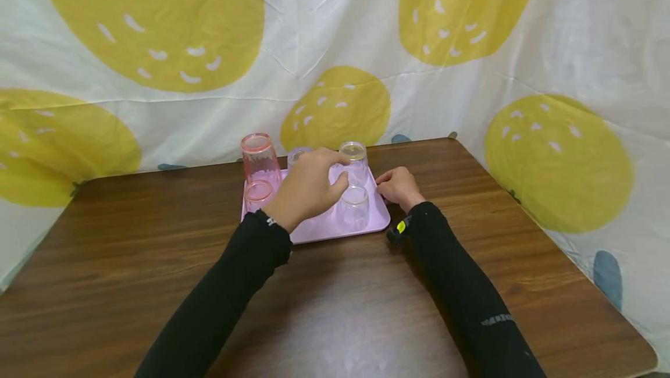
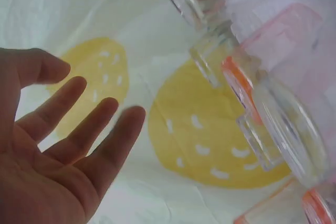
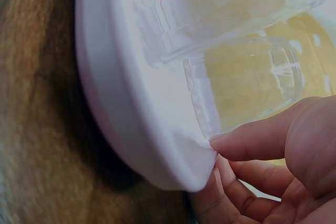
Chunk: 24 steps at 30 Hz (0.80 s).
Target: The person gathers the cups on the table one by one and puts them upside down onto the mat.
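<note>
A light purple tray (image 1: 327, 231) lies on the table with several upturned glasses standing on it. My left hand (image 1: 310, 187) hovers over the middle of the tray and hides part of the glasses. Its fingers are loosely spread with nothing in them, as the left wrist view shows of the same hand (image 2: 63, 135). At the tray's right edge, my right hand (image 1: 399, 186) pinches the rim. In the right wrist view the thumb (image 3: 252, 139) lies over the rim, with the other fingers below it. A clear glass (image 3: 247, 85) stands right beside that thumb.
On the tray's left are a tall pink glass (image 1: 260, 160) and a short pink glass (image 1: 259, 195). A purplish glass (image 1: 296, 154) shows behind my left hand. Two clear glasses stand at the right, the nearer clear glass (image 1: 355, 209) by the front. A patterned cloth (image 1: 335, 35) hangs behind the wooden table (image 1: 335, 308).
</note>
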Each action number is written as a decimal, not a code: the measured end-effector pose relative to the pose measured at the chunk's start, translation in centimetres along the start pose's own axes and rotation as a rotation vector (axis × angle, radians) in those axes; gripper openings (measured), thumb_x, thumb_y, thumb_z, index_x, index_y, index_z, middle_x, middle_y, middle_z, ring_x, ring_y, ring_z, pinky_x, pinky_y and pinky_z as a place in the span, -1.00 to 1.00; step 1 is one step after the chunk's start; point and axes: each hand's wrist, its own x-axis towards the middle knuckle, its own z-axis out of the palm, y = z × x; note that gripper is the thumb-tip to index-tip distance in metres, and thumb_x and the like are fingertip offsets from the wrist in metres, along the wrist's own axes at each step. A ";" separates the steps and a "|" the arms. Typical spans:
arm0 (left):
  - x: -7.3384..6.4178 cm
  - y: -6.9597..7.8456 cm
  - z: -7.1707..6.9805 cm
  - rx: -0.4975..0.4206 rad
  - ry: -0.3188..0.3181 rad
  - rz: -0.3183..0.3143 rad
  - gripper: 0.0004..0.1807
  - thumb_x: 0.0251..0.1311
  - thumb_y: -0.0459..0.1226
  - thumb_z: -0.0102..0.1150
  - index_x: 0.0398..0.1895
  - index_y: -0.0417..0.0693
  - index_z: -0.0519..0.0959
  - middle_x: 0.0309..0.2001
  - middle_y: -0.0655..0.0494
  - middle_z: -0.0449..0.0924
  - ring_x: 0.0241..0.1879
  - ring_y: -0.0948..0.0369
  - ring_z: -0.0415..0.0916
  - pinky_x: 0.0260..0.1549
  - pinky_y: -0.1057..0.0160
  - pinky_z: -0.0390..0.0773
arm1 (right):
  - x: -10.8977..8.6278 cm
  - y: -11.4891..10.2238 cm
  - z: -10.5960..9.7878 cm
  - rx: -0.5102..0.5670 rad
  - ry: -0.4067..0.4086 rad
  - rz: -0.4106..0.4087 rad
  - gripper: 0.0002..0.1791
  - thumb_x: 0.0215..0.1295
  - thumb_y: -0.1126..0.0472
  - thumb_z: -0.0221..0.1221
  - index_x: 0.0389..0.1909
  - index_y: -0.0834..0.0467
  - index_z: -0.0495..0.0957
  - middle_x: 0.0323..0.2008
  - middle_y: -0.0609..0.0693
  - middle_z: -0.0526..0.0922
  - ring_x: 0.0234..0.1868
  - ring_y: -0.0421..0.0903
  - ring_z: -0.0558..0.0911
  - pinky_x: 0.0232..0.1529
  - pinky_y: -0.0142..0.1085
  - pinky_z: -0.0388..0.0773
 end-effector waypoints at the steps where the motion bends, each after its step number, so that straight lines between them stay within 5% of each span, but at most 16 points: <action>1: -0.1 -0.2 -0.2 -0.011 0.025 -0.013 -0.71 0.29 -0.26 0.15 0.00 -0.16 0.71 -0.01 -0.06 0.73 0.05 0.01 0.64 0.13 0.03 0.57 | 0.0 0.0 0.0 -0.002 -0.003 -0.002 -0.70 0.22 0.34 0.20 -0.03 0.29 0.70 -0.16 0.18 0.64 -0.46 -0.15 0.60 -0.45 -0.42 0.59; 9: -1.1 -3.3 -2.8 -0.084 0.242 -0.166 -0.76 0.27 -0.27 0.13 -0.14 -0.17 0.72 -0.14 -0.07 0.75 -0.24 0.04 0.70 -0.15 0.04 0.63 | 0.0 0.0 0.0 0.007 -0.005 0.006 -0.71 0.24 0.34 0.21 -0.03 0.28 0.69 -0.10 0.19 0.64 -0.39 -0.11 0.61 -0.43 -0.42 0.60; 16: -2.7 -7.0 -5.0 -0.137 0.375 -0.378 -0.74 0.30 -0.23 0.10 -0.12 -0.15 0.72 -0.19 -0.09 0.76 -0.22 0.00 0.73 -0.21 0.04 0.66 | -0.1 -0.1 -0.1 0.003 -0.009 0.019 -0.71 0.25 0.33 0.21 -0.02 0.27 0.69 -0.07 0.19 0.64 -0.36 -0.10 0.62 -0.42 -0.42 0.59; 20: -4.0 -9.3 -5.5 -0.162 0.367 -0.505 -0.68 0.31 -0.19 0.06 -0.05 -0.14 0.71 -0.11 -0.12 0.75 -0.12 -0.03 0.71 -0.19 0.08 0.59 | -0.1 -0.1 -0.2 0.001 -0.009 0.028 -0.72 0.25 0.33 0.22 -0.03 0.26 0.69 -0.06 0.18 0.65 -0.33 -0.08 0.62 -0.41 -0.41 0.59; 24: -5.3 -11.8 -5.5 -0.151 0.283 -0.651 -0.62 0.32 -0.15 -0.01 0.04 -0.12 0.66 -0.02 -0.16 0.70 0.05 -0.12 0.57 -0.02 -0.07 0.48 | 0.0 0.0 -0.3 -0.005 -0.014 0.034 -0.72 0.27 0.32 0.21 -0.02 0.25 0.69 -0.05 0.18 0.64 -0.31 -0.06 0.63 -0.39 -0.39 0.60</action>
